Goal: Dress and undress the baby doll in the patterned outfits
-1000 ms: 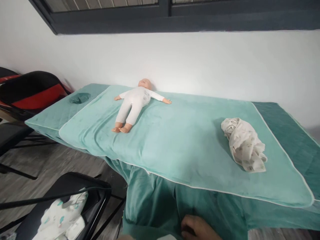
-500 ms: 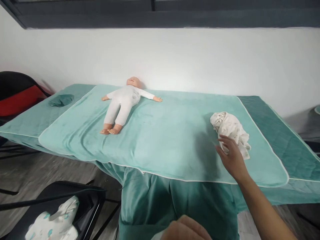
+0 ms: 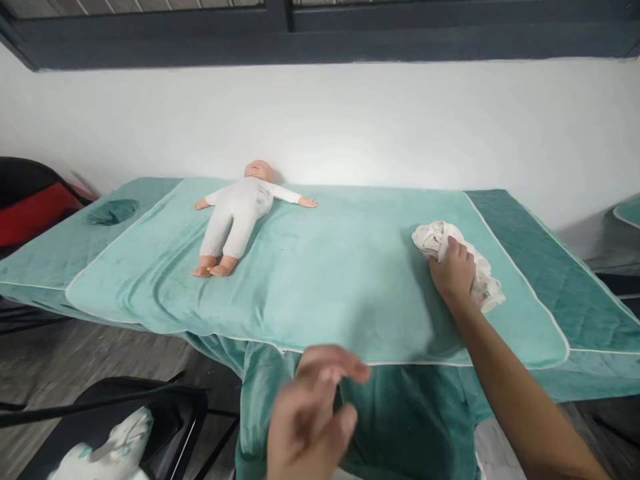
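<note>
On the right part of the table lies a crumpled white printed cloth point(image 3: 483, 283). My right hand point(image 3: 454, 267) grips it from above, fingers closed into its folds. Blurred by motion, my left hand point(image 3: 315, 410) is raised in front of the table's near edge, fingers curved with a gap to the thumb and nothing between them. A baby doll point(image 3: 233, 220) in a white suit lies face up at the left, arms spread and feet toward me, apart from both hands.
A light green cover point(image 3: 340, 267) lies over the darker green massage table point(image 3: 565, 287), which has a face hole point(image 3: 114, 211) at left. A black chair point(image 3: 175, 427) holds another white cloth point(image 3: 110, 453). A white wall point(image 3: 375, 127) stands behind.
My right hand has gone from hovering beside the crumpled cloth to gripping it. My left hand has risen further into view. The camera view has tilted up slightly.
</note>
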Demonstrator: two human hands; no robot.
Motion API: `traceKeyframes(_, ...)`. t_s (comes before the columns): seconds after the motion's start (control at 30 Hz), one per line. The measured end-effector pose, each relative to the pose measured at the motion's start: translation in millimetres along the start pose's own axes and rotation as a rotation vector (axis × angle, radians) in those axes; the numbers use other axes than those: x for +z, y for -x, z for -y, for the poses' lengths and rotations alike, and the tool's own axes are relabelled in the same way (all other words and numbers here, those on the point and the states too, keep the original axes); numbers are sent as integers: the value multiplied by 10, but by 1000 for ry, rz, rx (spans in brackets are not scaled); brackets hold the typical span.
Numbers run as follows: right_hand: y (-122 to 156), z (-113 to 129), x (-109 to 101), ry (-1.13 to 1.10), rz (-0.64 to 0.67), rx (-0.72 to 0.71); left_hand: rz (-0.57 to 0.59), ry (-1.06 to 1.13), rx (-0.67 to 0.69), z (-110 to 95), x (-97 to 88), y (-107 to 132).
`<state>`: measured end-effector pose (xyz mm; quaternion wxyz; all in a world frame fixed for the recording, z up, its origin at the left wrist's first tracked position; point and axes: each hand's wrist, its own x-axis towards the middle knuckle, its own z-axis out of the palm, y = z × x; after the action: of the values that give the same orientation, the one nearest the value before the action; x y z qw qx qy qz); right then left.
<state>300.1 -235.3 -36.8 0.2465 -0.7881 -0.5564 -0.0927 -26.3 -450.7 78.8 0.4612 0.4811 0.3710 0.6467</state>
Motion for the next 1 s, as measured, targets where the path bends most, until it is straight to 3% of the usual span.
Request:
traceKeyframes(0.17,-257,-44,-178,-240,76,24,-57,-3,-298,785,-130,-477)
traceKeyframes(0.27,-256,110,-391,-499,119,56,38,-71,-377,1146,-77,-726)
traceKeyframes(0.4,-95,485,-714,-799,249,-34,91,-145,-370,1433,87,-1017)
traceKeyframes(0.53,23,876,-859,-1053,527,-189,43,-162,-316,1539,207,-1275)
traceKeyframes(0.6,14,1051,-834,-1023,593,-283,115,-194,-320,1569,219,-1366)
traceKeyframes(0.63,5,1133,-809,-945,556,-323,155,-219,-319,1587,216,-1395)
traceKeyframes(0.7,29,1282,-763,-722,368,-393,194,-285,-293,1632,199,-1417)
traceKeyframes(0.8,298,1422,-761,-484,111,-564,109,-379,-226,1708,166,-1401)
traceKeyframes(0.83,455,1431,-771,-461,112,-656,79,-380,-214,1731,152,-1396)
traceKeyframes(0.9,811,1379,-771,-451,273,-911,30,-349,-227,1774,118,-1401)
traceKeyframes(0.93,979,1317,-748,-436,343,-981,10,-327,-243,1794,99,-1411)
traceKeyframes(1.0,1224,1144,-655,-385,405,-987,-24,-284,-289,1834,64,-1442)
